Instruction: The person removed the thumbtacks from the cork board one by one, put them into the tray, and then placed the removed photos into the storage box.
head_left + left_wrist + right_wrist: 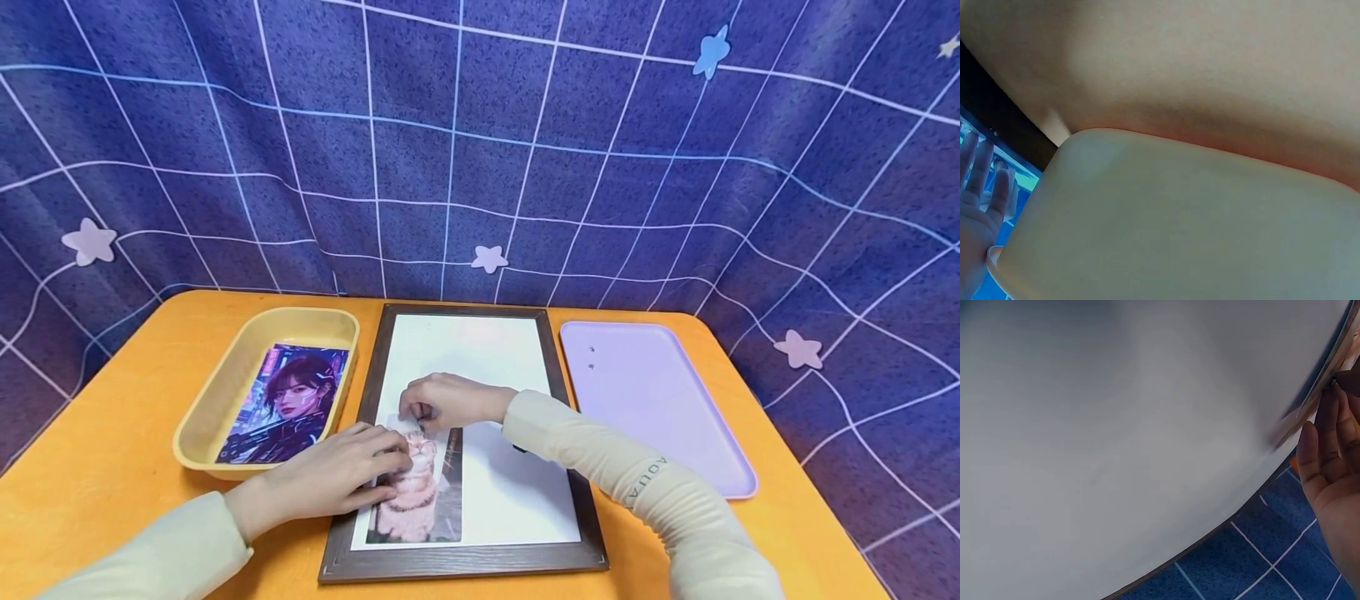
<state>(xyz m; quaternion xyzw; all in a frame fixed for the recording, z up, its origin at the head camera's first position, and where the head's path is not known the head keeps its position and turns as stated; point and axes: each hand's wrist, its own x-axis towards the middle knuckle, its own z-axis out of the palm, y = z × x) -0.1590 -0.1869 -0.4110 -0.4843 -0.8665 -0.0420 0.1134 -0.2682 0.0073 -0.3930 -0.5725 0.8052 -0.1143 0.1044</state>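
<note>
A picture of a cat (416,496) lies at the lower left of a white board (472,354) with a dark frame. My left hand (341,471) rests along the picture's left side, fingers spread over it. At the picture's top edge, my right hand (453,402) pinches a small shiny piece (1334,382) between thumb and fingers, close to the board. The fingers partly hide this piece, and its exact kind I cannot tell. Sleeve and skin fill most of the left wrist view.
A yellow bin (197,425) on the left holds a purple and blue picture (288,404) of an armed figure. To the right, a lilac tray (652,400) carries two small dark pieces (591,358). A starry grid-patterned curtain (420,167) hangs behind the orange table (135,408).
</note>
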